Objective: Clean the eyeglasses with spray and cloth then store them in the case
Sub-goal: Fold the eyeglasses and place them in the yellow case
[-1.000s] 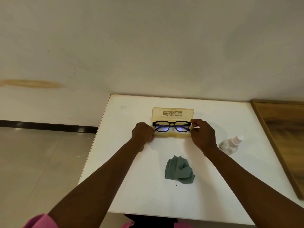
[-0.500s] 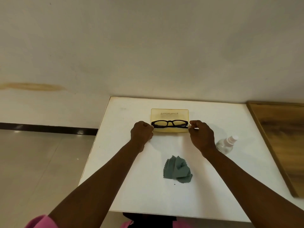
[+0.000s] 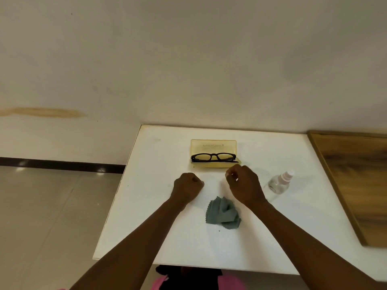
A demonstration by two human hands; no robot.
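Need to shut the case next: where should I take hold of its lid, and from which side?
Take the open yellow case by the upper edge of its raised lid, coming from above and behind the glasses. The lid stands up at the far side with its hinge low behind the folded frame, so its top edge is free. Pull it toward you, fingers kept off the lenses.

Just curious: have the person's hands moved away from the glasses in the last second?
Yes. Both the left hand and right hand pulled back toward the person, off the eyeglasses in the yellow case.
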